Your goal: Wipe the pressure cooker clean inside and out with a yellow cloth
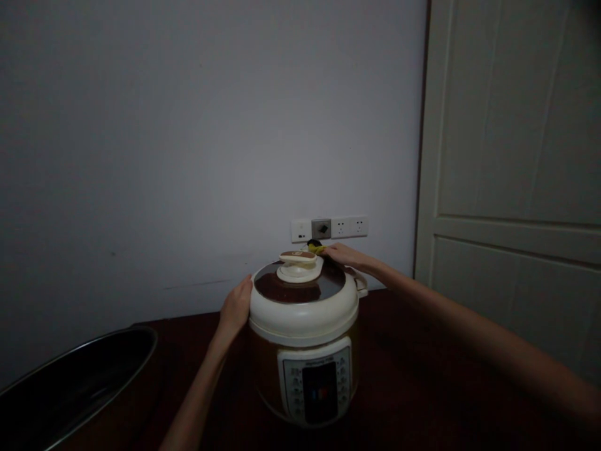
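A cream and brown electric pressure cooker (304, 351) stands on a dark wooden table (422, 388), its control panel facing me. My left hand (236, 307) is pressed flat against the left side of the cooker's lid rim, fingers wrapped on it. My right hand (345, 255) reaches over the far right of the lid (300, 288) and pinches a small yellow cloth (317, 248) against the lid's back edge. The cream lid handle (299, 263) sits between the two hands, untouched.
A large dark metal basin (75, 388) lies at the table's left front. A strip of wall sockets (329, 228) is on the white wall right behind the cooker. A cream door (511, 175) stands at the right.
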Available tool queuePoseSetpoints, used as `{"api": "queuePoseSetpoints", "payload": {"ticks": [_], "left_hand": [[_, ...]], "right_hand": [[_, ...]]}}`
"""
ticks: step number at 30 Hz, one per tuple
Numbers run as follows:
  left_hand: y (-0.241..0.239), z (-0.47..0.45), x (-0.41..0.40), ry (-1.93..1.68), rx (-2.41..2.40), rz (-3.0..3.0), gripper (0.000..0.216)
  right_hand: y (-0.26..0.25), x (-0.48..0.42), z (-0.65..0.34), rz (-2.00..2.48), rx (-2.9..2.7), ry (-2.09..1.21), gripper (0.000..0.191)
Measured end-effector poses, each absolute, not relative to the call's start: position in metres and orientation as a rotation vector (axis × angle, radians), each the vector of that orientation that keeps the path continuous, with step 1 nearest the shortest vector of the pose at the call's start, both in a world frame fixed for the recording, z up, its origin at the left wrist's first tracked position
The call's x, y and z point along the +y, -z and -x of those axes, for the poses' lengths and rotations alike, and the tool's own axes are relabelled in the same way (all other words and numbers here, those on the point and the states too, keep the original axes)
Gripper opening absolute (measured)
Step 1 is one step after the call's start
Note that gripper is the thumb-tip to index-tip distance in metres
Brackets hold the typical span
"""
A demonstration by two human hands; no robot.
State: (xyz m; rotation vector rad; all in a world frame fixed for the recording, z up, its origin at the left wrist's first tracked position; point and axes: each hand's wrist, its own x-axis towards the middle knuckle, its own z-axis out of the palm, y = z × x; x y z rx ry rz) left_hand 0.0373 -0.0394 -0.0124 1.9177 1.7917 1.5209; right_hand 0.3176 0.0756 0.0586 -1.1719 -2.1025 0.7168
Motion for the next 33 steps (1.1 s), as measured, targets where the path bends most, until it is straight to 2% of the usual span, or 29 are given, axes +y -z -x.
{"api": "queuePoseSetpoints", "payload": {"ticks": [8,15,23,33], "left_hand": [[0.004,-0.042,-0.046,-1.486,1.775,-1.933,0.052],[0.007,-0.039,-0.043,-1.482,1.758,-1.946,0.052],[0.006,-0.041,-0.046,-1.481,1.714,-1.955,0.05],[0.006,-0.042,-0.046,-1.466,1.748,-1.974,0.049]], "right_hand": [[-0.043,0.04,-0.339,1.157,-2.201,-0.44,0.039],[-0.027,0.025,-0.334,1.069,-2.119,-0.263,0.036],[-0.019,-0.007,-0.329,0.998,-1.965,-0.206,0.038],[0.012,-0.082,-0.324,1.207,-1.916,0.342,0.045]]}}
